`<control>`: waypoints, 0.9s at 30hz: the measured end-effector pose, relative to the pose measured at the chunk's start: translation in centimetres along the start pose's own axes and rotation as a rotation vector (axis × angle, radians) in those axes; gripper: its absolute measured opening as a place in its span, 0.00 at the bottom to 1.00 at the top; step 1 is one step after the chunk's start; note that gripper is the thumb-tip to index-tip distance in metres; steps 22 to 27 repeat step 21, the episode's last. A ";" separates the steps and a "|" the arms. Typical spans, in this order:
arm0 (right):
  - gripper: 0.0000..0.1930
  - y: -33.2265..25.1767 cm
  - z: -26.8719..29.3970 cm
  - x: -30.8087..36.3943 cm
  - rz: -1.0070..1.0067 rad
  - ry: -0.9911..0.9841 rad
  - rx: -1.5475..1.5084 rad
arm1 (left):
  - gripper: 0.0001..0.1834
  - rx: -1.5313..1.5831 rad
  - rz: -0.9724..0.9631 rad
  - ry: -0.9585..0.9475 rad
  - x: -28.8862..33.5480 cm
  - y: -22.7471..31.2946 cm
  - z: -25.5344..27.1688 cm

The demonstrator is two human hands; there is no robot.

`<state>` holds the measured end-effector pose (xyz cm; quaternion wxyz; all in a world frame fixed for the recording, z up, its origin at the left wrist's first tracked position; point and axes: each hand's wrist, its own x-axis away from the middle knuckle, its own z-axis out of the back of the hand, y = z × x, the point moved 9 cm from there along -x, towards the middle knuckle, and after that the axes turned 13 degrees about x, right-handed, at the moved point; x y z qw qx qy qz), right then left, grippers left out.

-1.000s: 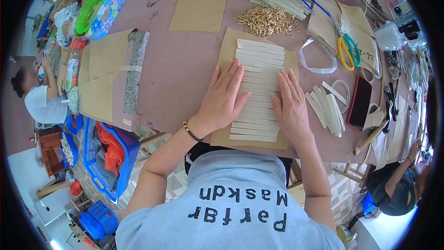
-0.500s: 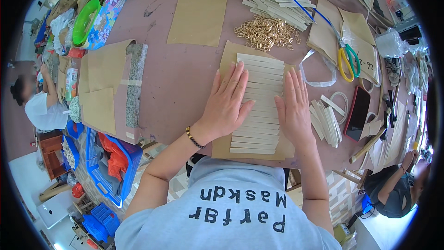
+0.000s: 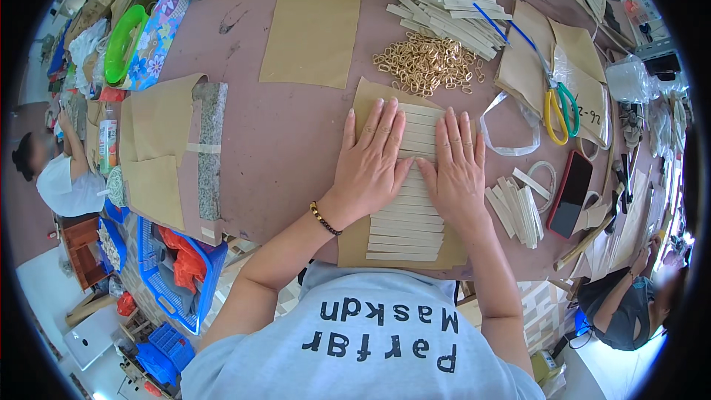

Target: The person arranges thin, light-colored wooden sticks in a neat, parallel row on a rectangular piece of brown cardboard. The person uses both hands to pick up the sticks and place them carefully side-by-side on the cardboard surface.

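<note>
Off-white flat strips (image 3: 406,228) lie side by side in a column on a brown paper sheet (image 3: 353,243) at the table's near edge. My left hand (image 3: 370,167) rests flat over the column's left side, fingers stretched out and pointing away from me. Over its right side lies my right hand (image 3: 455,167), also flat, with fingers extended. The two thumbs nearly meet over the middle of the strips. Neither hand grips anything. My palms and fingers hide part of the upper strips.
Gold metal rings (image 3: 426,63) are heaped beyond the sheet, beside a pile of loose strips (image 3: 444,4). Scissors (image 3: 554,92), a phone (image 3: 570,194) and a small strip bundle (image 3: 516,211) lie to the right. A stone slab (image 3: 212,150) sits left. Other people work at both sides.
My right hand has moved left onto the strips, bringing the thumbs close together. My left hand stays flat on the strips. The whole view has shifted slightly.
</note>
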<state>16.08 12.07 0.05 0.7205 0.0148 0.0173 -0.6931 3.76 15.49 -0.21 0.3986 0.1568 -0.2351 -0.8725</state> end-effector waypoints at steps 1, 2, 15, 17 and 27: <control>0.38 0.0 0.0 0.0 0.001 -0.004 -0.002 | 0.41 0.000 -0.001 0.002 0.1 0.0 0.0; 0.38 0.0 0.0 0.0 0.001 -0.002 -0.001 | 0.41 -0.002 -0.004 0.004 0.1 0.0 0.0; 0.36 0.3 0.2 0.1 0.003 0.063 -0.017 | 0.41 -0.012 -0.042 0.041 0.1 -0.1 -0.1; 0.36 1.1 0.4 0.2 -0.050 0.064 -0.211 | 0.40 0.011 -0.068 0.081 0.3 -0.2 0.0; 0.37 4.6 -0.4 0.5 -0.216 0.080 -0.891 | 0.39 0.151 -0.059 0.102 0.4 -0.6 0.5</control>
